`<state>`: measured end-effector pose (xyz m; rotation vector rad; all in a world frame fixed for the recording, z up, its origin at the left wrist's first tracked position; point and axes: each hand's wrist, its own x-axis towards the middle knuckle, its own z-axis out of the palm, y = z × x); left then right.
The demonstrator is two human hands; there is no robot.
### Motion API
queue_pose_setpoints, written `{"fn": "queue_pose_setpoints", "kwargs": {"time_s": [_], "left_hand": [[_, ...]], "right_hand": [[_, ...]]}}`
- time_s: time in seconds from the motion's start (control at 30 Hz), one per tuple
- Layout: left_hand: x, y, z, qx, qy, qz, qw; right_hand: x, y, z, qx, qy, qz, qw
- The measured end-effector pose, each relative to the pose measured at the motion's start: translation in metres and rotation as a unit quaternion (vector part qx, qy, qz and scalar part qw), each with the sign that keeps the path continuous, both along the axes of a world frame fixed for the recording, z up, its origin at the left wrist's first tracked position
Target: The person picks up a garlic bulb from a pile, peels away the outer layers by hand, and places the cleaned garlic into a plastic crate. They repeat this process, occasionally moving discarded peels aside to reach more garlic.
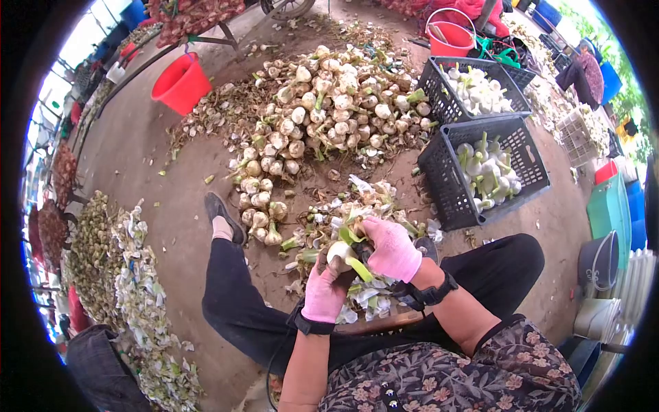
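Note:
My left hand (pixel 324 292), in a pink glove with dark, dirty fingers, grips a white garlic bulb (pixel 340 252) with a green stem (pixel 360 269) pointing down to the right. Close by the bulb, my right hand (pixel 390 248), gloved in pink, has its fingers closed on a green-yellow strip of garlic skin (pixel 349 235). Its fingertips are partly hidden. Loose peelings (pixel 374 199) lie on the ground beyond my hands. A large heap of unpeeled garlic bulbs (pixel 336 110) spreads out in front.
Two black crates, one nearer (pixel 456 206) and one behind (pixel 429 86), hold peeled garlic at the right. Red buckets stand at the left (pixel 180 86) and the back right (pixel 449 38). More peelings (pixel 141 295) lie along the left. Another person (pixel 587 72) is at the far right.

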<state>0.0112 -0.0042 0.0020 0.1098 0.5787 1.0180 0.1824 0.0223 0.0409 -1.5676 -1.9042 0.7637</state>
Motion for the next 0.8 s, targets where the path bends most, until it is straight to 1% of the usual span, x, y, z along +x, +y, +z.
{"fn": "queue_pose_setpoints", "kwargs": {"time_s": [0.07,0.1,0.13,0.2,0.23,0.27,0.33,0.37,0.4,0.43,0.47,0.5,0.53,0.57,0.6,0.63,0.67,0.7,0.73,0.77,0.8], "left_hand": [[-0.004,0.002,-0.007,-0.013,0.017,-0.014,1.000],[-0.006,0.002,-0.008,-0.027,0.034,-0.031,0.999],[-0.008,0.000,-0.007,-0.029,0.035,-0.032,0.998],[-0.009,-0.001,-0.002,0.013,0.008,-0.130,0.991],[-0.012,-0.001,-0.005,-0.015,0.021,-0.142,0.990],[-0.012,-0.002,-0.003,-0.015,0.020,-0.142,0.990],[-0.015,-0.005,0.004,-0.072,0.041,-0.140,0.987],[-0.019,-0.005,-0.005,-0.051,0.015,-0.154,0.987],[-0.018,-0.006,-0.002,-0.051,0.015,-0.154,0.987],[-0.017,-0.005,0.003,-0.016,0.021,-0.154,0.988],[-0.017,-0.004,0.006,0.020,0.028,-0.155,0.987],[-0.018,-0.001,0.003,0.036,0.003,-0.152,0.988],[-0.019,0.002,0.004,0.035,0.005,-0.146,0.989],[-0.018,0.005,0.008,0.049,0.031,-0.135,0.989],[-0.019,0.008,0.009,0.063,0.056,-0.127,0.988],[-0.020,0.012,0.005,0.036,0.076,-0.116,0.990],[-0.017,0.017,0.005,0.041,0.094,-0.108,0.989],[-0.016,0.022,0.004,0.032,0.130,-0.107,0.985],[-0.015,0.027,0.002,0.023,0.165,-0.106,0.980],[-0.009,0.032,-0.007,0.034,0.183,-0.088,0.979],[-0.003,0.037,-0.014,0.054,0.281,-0.089,0.954]], "right_hand": [[0.002,0.003,-0.012,0.018,0.012,0.007,1.000],[0.002,0.004,-0.005,0.002,-0.012,0.010,1.000],[0.003,0.007,-0.005,0.001,-0.011,0.010,1.000],[0.004,0.015,-0.006,-0.014,-0.003,0.009,1.000],[0.005,0.018,-0.010,-0.016,-0.026,0.008,1.000],[0.007,0.021,-0.021,-0.015,-0.027,0.008,0.999],[0.012,0.029,-0.044,-0.050,-0.081,-0.004,0.995],[0.014,0.026,-0.052,-0.052,-0.102,-0.002,0.993],[0.017,0.026,-0.064,-0.052,-0.102,-0.001,0.993],[0.022,0.026,-0.076,-0.161,-0.156,0.030,0.974],[0.028,0.023,-0.088,-0.267,-0.207,0.061,0.939],[0.034,0.015,-0.090,-0.256,-0.225,0.061,0.938],[0.035,0.011,-0.080,-0.247,-0.243,0.064,0.936],[0.035,0.010,-0.071,-0.252,-0.266,0.054,0.929],[0.033,0.007,-0.058,-0.253,-0.265,0.057,0.929],[0.032,0.008,-0.045,-0.165,-0.234,0.027,0.958],[0.030,0.009,-0.033,-0.074,-0.200,-0.001,0.977],[0.026,0.010,-0.020,-0.071,-0.199,0.003,0.977],[0.019,0.009,-0.009,-0.042,-0.078,0.021,0.996],[0.013,0.008,-0.005,-0.013,0.044,0.038,0.998],[0.005,0.006,-0.018,-0.029,0.081,0.054,0.995]]}}
